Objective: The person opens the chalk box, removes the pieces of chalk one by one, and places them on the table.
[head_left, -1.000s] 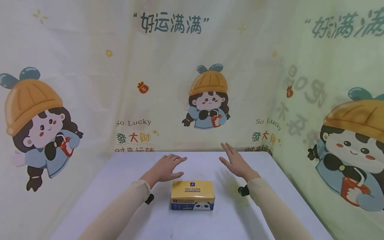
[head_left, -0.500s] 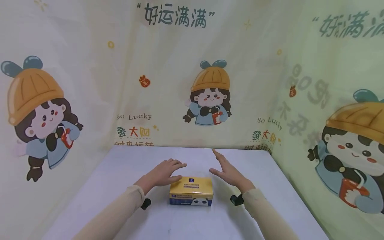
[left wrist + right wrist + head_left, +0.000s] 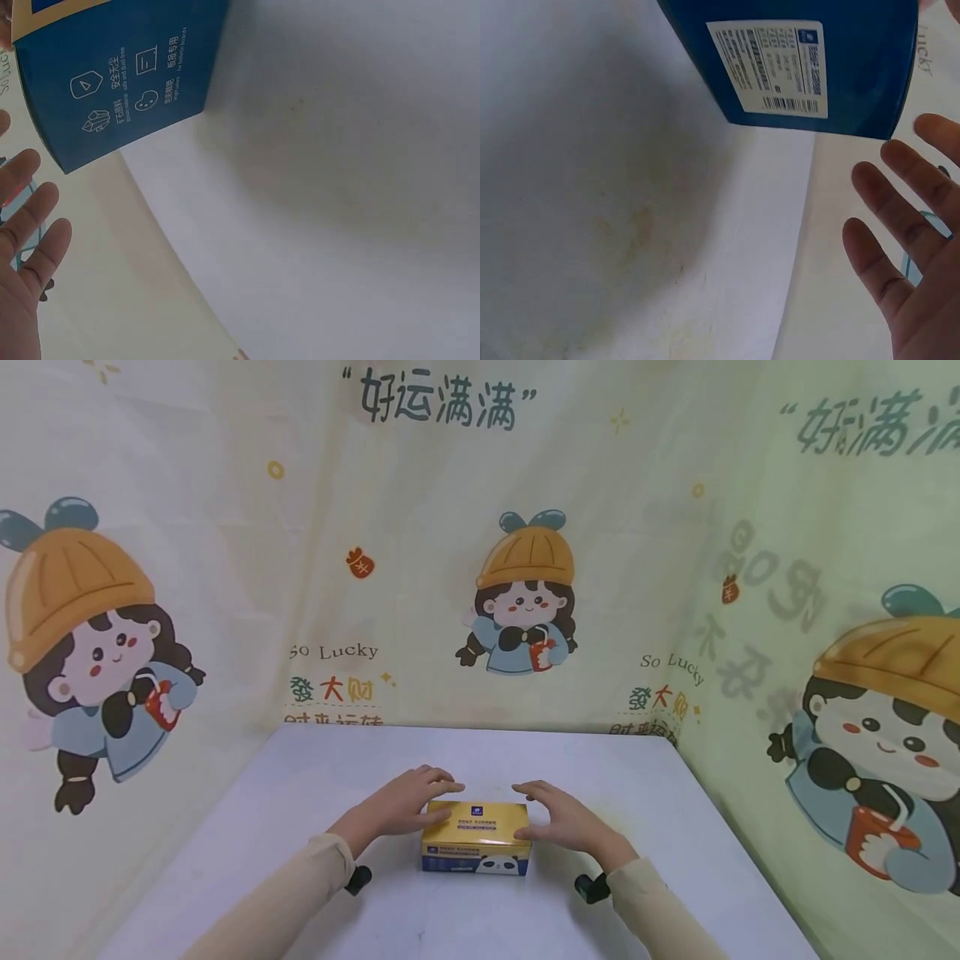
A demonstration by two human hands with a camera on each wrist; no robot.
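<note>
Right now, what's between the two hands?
In the head view, the yellow box lies between the left hand and the right hand, on the white table. Nothing else sits between them.

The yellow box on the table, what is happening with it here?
A person sits at a white table with both hands at a small yellow and blue box that lies flat in the middle. The left hand is at its left end, fingers reaching over the far top edge. The right hand is at the right end, thumb near the top. The wrist views show straight fingers beside the blue ends, so no firm grip is visible. The box rests on the table.
</note>
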